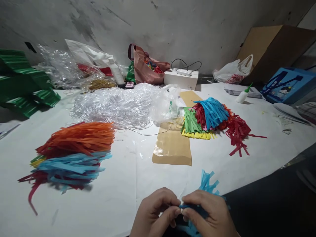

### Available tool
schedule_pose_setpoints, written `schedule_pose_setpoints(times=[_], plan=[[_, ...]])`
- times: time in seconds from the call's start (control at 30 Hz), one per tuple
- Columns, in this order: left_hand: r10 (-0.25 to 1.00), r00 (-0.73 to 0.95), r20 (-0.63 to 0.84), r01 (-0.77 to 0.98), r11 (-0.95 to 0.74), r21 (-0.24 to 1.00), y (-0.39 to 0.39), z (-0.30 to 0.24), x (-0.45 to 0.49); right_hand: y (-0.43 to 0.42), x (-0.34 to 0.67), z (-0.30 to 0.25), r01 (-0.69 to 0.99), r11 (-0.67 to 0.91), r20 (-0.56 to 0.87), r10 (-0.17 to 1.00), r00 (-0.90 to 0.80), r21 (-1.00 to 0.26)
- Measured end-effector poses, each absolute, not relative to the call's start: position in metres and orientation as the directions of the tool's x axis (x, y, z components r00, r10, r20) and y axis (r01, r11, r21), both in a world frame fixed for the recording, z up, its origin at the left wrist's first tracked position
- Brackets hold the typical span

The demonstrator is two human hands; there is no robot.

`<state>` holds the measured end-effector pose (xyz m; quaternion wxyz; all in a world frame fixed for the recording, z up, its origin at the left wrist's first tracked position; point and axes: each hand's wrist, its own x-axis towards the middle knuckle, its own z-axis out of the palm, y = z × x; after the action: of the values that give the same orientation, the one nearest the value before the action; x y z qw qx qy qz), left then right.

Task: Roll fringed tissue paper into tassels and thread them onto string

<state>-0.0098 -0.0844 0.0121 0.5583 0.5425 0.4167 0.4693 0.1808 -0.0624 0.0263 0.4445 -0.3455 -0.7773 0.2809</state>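
My left hand and my right hand meet at the bottom edge of the view, both pinched on a blue fringed paper tassel. Its cut strips stick up above my right hand, and more blue paper hangs below my fingers. The hands touch at the fingertips over the white table.
A heap of orange, blue, red and yellow paper strips lies at the left. Finished coloured tassels rest by a brown envelope. Clear plastic string, a glue bottle, a white box, bags and green paper sit farther back.
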Motion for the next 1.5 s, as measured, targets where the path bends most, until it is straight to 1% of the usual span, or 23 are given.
schedule_pose_setpoints(times=[0.13, 0.23, 0.4, 0.53, 0.67, 0.73, 0.9, 1.0, 1.07, 1.13, 1.2, 1.27, 1.33, 1.4, 1.5], plan=[[0.974, 0.226, -0.005, -0.109, 0.030, 0.994, -0.086, 0.007, -0.008, -0.064, 0.183, 0.026, 0.345, 0.654, 0.500, 0.747, -0.439, -0.674], [0.967, 0.251, -0.049, -0.080, 0.071, 0.994, -0.086, 0.007, -0.009, -0.065, 0.183, 0.025, 0.364, 0.658, 0.503, 0.746, -0.436, -0.659], [0.963, 0.262, -0.063, -0.034, 0.074, 0.997, -0.086, 0.007, -0.009, -0.068, 0.181, 0.021, 0.354, 0.625, 0.479, 0.771, -0.419, -0.696], [0.959, 0.276, -0.068, -0.009, 0.073, 0.997, -0.086, 0.008, -0.010, -0.070, 0.180, 0.019, 0.403, 0.581, 0.452, 0.810, -0.374, -0.708], [0.963, 0.262, -0.057, -0.012, 0.062, 0.998, -0.086, 0.009, -0.010, -0.069, 0.182, 0.021, 0.303, 0.531, 0.385, 0.818, -0.428, -0.791], [0.972, 0.229, -0.053, -0.027, 0.061, 0.998, -0.087, 0.007, -0.009, -0.069, 0.182, 0.020, 0.273, 0.535, 0.384, 0.804, -0.454, -0.799], [0.977, 0.207, -0.060, -0.060, 0.074, 0.995, -0.087, 0.000, -0.005, -0.072, 0.182, 0.011, 0.384, 0.550, 0.411, 0.825, -0.389, -0.742], [0.971, 0.224, -0.088, -0.053, 0.103, 0.993, -0.085, 0.003, -0.006, -0.073, 0.183, 0.012, 0.374, 0.521, 0.380, 0.840, -0.388, -0.767], [0.958, 0.270, -0.097, -0.020, 0.106, 0.994, -0.082, 0.008, -0.009, -0.072, 0.184, 0.015, 0.367, 0.486, 0.343, 0.855, -0.389, -0.793], [0.947, 0.315, -0.057, 0.071, 0.037, 0.997, -0.078, 0.015, -0.013, -0.070, 0.184, 0.019, 0.367, 0.466, 0.326, 0.865, -0.381, -0.805], [0.940, 0.340, 0.039, 0.197, -0.112, 0.974, -0.073, 0.021, -0.017, -0.069, 0.182, 0.020, 0.359, 0.467, 0.329, 0.864, -0.382, -0.808], [0.914, 0.369, 0.166, 0.292, -0.283, 0.914, -0.069, 0.025, -0.019, -0.068, 0.179, 0.018, 0.344, 0.475, 0.353, 0.864, -0.360, -0.810], [0.875, 0.401, 0.273, 0.337, -0.417, 0.844, -0.067, 0.027, -0.020, -0.068, 0.176, 0.015, 0.323, 0.488, 0.394, 0.863, -0.317, -0.811], [0.842, 0.413, 0.346, 0.372, -0.503, 0.780, -0.066, 0.028, -0.019, -0.067, 0.176, 0.013, 0.308, 0.500, 0.417, 0.858, -0.298, -0.809], [0.812, 0.387, 0.437, 0.430, -0.578, 0.694, -0.065, 0.027, -0.018, -0.065, 0.178, 0.015, 0.332, 0.517, 0.398, 0.842, -0.364, -0.789]])
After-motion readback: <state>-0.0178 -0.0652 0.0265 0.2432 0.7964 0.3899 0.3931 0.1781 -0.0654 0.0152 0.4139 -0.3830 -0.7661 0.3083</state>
